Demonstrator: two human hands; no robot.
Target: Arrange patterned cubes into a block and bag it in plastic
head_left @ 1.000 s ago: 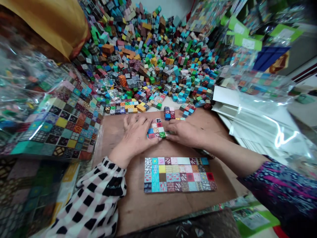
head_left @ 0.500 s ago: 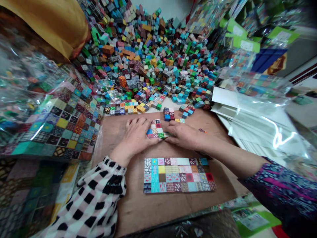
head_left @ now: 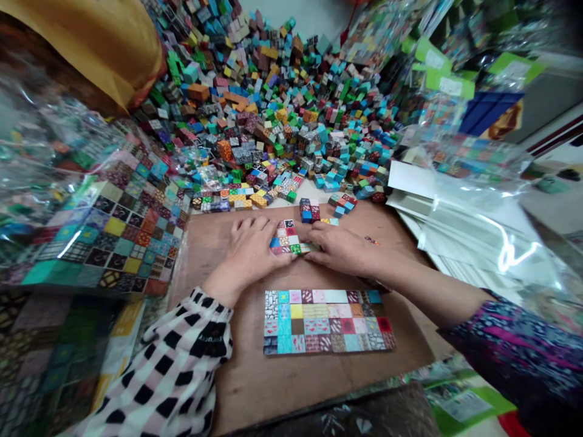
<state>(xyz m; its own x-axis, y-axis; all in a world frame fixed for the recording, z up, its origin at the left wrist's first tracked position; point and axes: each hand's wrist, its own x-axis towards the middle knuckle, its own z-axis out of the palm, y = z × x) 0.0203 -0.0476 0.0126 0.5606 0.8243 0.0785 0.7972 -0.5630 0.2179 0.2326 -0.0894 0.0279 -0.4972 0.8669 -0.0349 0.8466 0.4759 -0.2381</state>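
My left hand (head_left: 252, 246), in a black-and-white checked sleeve, curls against the left side of a small group of patterned blocks (head_left: 288, 237). From the other side my right hand (head_left: 336, 247) holds the same group, thumb and fingers drawn together at its near right corner. Both palms hide part of the blocks. Closer to me lies a flat rectangle of patterned blocks (head_left: 330, 328), laid in tight rows on the brown board (head_left: 255, 388). Just beyond my right hand stand a few dark red and blue blocks (head_left: 310, 211).
A large heap of loose coloured blocks (head_left: 282, 121) rises behind the board. On the left sits a plastic-wrapped block pack (head_left: 122, 233). White sheets (head_left: 405, 194) under clear plastic lean at the right, near green-topped bags (head_left: 449, 84).
Both hands stay almost in place around the blocks. The view shifts very slightly; otherwise nothing visibly moves.
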